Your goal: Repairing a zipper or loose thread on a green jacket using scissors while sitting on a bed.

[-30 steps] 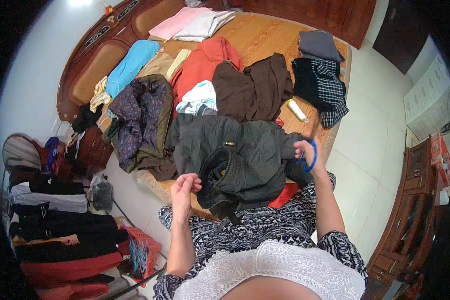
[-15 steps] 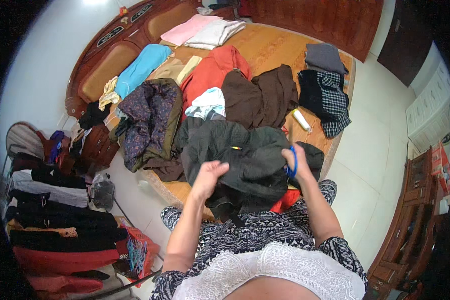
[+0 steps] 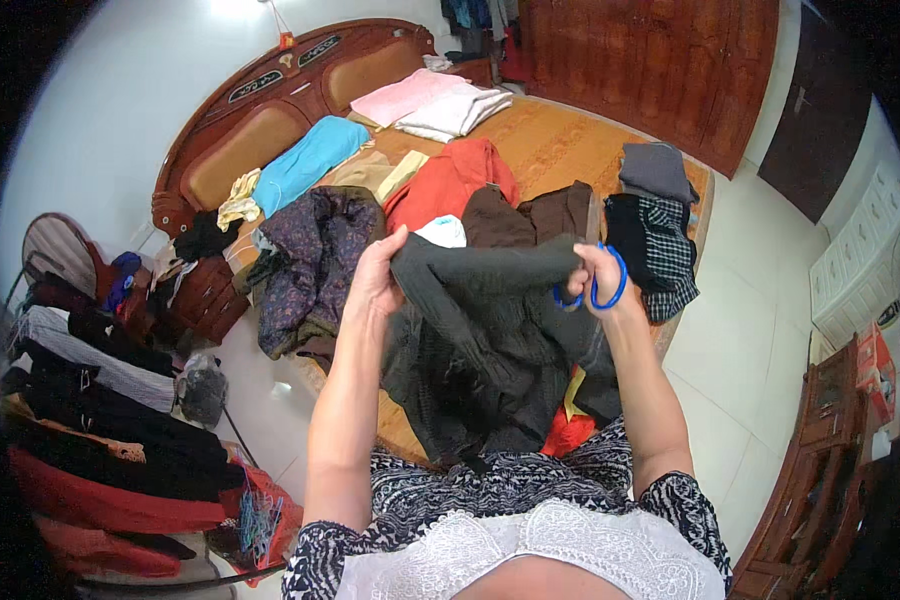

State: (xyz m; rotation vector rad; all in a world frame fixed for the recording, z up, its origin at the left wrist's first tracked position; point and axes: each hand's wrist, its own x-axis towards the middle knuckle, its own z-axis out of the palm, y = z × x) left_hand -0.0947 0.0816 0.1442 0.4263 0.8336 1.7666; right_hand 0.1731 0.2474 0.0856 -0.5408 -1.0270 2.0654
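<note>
A dark grey-green garment [image 3: 480,340] hangs between my hands, its top edge stretched and lifted above the bed. My left hand [image 3: 377,277] is closed on its upper left corner. My right hand [image 3: 599,276] grips the upper right end and also carries blue-handled scissors [image 3: 623,284], with a finger through one loop; the blades are hidden. Just beyond the cloth lie a brown garment [image 3: 495,218], a white and light blue cloth [image 3: 444,231] and a red-orange garment [image 3: 460,180]. A dark patterned jacket [image 3: 320,245] lies left of my left hand.
On the bed [image 3: 560,135] lie a folded grey garment [image 3: 655,170], a checked garment [image 3: 670,262], a blue cloth [image 3: 310,165] and pink fabric [image 3: 410,97]. A rack of clothes [image 3: 120,400] stands at left. Wooden cabinet [image 3: 815,440] and white drawers [image 3: 855,260] line the right.
Both hands have risen and moved apart, pulling the garment's edge up and taut. My left hand now grips its corner. The head view has tilted up slightly.
</note>
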